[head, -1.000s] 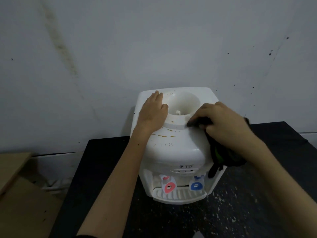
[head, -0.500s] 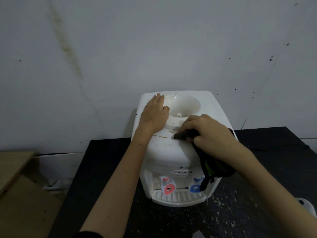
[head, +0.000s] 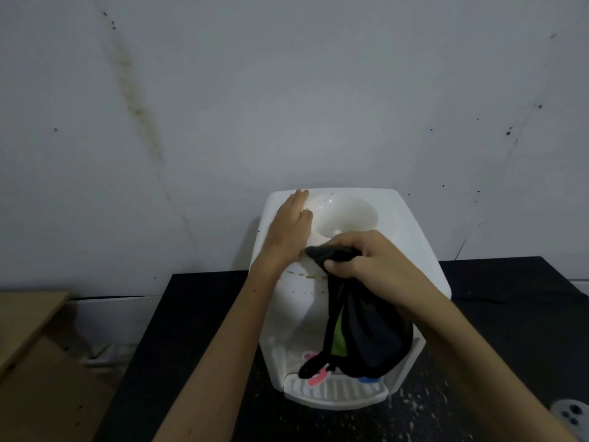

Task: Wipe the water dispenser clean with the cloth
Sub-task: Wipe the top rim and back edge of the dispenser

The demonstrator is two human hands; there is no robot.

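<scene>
A white tabletop water dispenser (head: pixel 411 237) stands against the wall, its round bottle well at the top and red and blue taps low on its front. Brown specks dot its curved front below the well. My left hand (head: pixel 288 229) lies flat on the top left of the dispenser, fingers together. My right hand (head: pixel 366 258) is shut on a black cloth (head: pixel 366 336) with a green patch, pressing its bunched end against the front rim of the well. The rest of the cloth hangs down over the dispenser's front and hides most of the blue tap.
The dispenser sits on a black table (head: pixel 191 330) speckled with white flecks at the front right. A stained grey wall (head: pixel 287 90) is right behind it. A wooden board (head: pixel 28 317) lies at the left. A white round object (head: pixel 572 413) pokes in at the lower right.
My right hand has slid the cloth leftward along the front of the well, close to my left hand. More cloth now hangs over the front. The view has dropped slightly.
</scene>
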